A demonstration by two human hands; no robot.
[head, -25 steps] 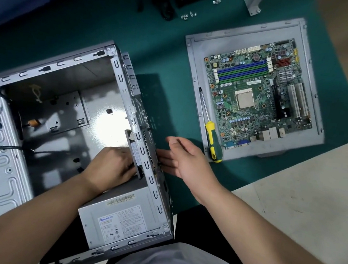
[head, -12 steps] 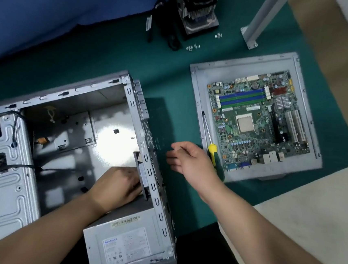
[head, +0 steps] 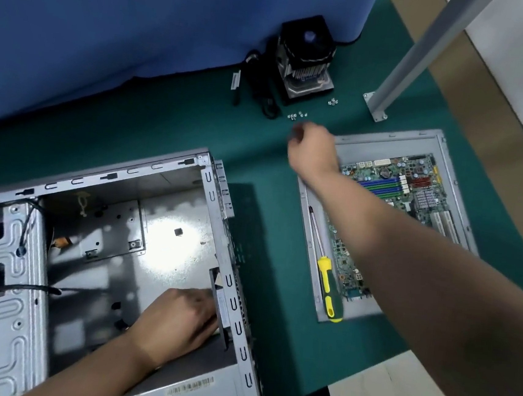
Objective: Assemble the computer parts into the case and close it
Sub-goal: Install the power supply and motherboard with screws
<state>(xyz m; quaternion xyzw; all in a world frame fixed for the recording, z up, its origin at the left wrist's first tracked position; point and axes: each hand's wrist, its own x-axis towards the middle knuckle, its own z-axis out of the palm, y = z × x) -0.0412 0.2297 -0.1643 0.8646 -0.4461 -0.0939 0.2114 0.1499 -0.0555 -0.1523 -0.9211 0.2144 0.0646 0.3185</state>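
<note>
Head view: left hand presses power supply inside case, fingers hidden; right hand near screws, fingers curled, blurred.

Left hand lies knuckles up, low and near; right hand reaches far forward, fingers curled.
</note>
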